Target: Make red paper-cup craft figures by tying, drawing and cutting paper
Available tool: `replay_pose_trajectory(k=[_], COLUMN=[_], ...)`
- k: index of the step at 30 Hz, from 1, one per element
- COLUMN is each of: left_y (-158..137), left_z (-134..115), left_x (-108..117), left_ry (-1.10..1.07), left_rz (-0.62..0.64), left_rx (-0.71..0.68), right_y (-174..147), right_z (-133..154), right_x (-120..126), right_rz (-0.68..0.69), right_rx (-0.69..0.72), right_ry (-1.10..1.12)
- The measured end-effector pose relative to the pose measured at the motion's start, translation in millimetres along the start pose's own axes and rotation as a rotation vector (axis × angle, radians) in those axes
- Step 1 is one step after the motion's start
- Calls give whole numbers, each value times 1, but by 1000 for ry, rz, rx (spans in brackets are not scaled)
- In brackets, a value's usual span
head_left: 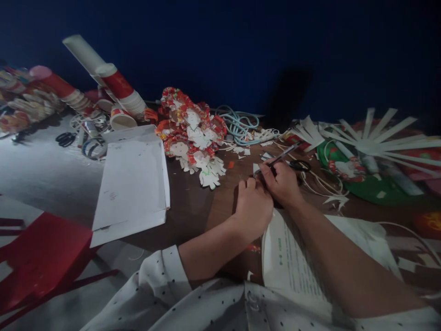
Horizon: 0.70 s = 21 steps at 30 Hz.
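Observation:
My right hand [284, 184] is closed around a slim pen [280, 155], which slants up and away to the right. Beside it, my left hand [254, 207] has its fingers curled down at the table, touching or nearly touching the right. Whatever the left fingers may hold is hidden beneath them. A small white paper scrap [255, 168] shows just past the fingertips. Black-handled scissors [299, 165] lie right of my right hand. Under my right forearm is an open printed booklet [285, 253].
Red-and-white paper crafts [193, 128] are heaped beyond my hands, near a pale blue coiled cord [237, 124]. A white box lid [132, 184] lies left. Stacked paper cups [120, 87] lean behind it. White paper strips [375, 142] fan out right, above green material [372, 189]. A red stool [44, 257] stands lower left.

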<state>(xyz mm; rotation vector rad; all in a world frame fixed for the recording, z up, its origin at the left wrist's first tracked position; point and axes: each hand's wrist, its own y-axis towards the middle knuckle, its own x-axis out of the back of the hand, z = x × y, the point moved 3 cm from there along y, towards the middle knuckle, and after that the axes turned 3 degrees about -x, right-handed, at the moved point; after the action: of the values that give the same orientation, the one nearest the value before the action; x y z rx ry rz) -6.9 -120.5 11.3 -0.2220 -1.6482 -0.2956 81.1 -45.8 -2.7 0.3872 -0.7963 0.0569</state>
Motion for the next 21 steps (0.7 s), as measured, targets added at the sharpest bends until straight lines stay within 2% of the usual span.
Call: replay_pose_trajectory(k=[8, 21], left_y=[-1, -1], left_z=[0, 1], left_x=[0, 0], left_ry=[-17, -19], left_rz=[3, -5], left_rx=[-12, -12], right_y=[4, 8], right_z=[5, 7], right_x=[-1, -2], right_rz=[121, 172], right_rx=[71, 121], right_ry=[-12, -68])
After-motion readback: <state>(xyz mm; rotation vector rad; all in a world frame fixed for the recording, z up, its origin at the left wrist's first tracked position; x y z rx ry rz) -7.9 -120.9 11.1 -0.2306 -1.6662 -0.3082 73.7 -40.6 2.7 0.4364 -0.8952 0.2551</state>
